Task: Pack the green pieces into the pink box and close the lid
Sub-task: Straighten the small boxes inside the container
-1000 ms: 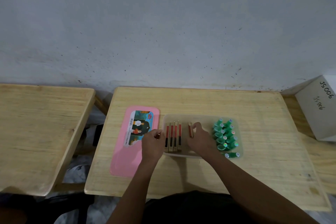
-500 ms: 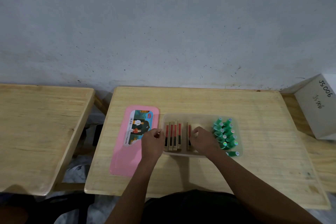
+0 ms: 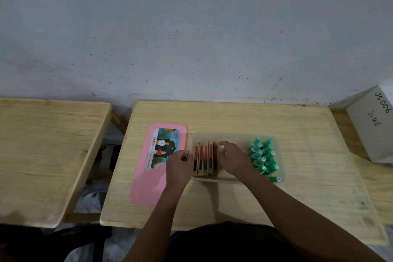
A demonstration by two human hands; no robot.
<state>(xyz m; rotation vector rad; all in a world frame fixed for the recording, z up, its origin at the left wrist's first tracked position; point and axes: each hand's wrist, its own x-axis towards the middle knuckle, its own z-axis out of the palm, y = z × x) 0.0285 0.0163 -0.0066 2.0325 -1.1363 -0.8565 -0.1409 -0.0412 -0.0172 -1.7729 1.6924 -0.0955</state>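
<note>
Five flat red-and-black pieces [image 3: 204,158] now stand on edge as one tight row at the left end of the clear box [image 3: 234,179]; half a second ago the fifth stood apart to the right with a gap before it.
Right hand [image 3: 232,158]: shifted left since then, palm down inside the box, its inner side against the outermost piece of the row. Fingers bent; whether it pinches that piece or merely presses on it cannot be told.
Left hand [image 3: 179,165]: unchanged, at the box's left wall, fingers curled loosely, grasping nothing visible.
Green pieces [image 3: 263,156]: packed in two columns at the right end of the same box, white caps up; one lies on its side at the near corner.
Pink lid [image 3: 148,185]: flat on the wooden table [image 3: 308,155], just left of the box, picture label up.
</note>
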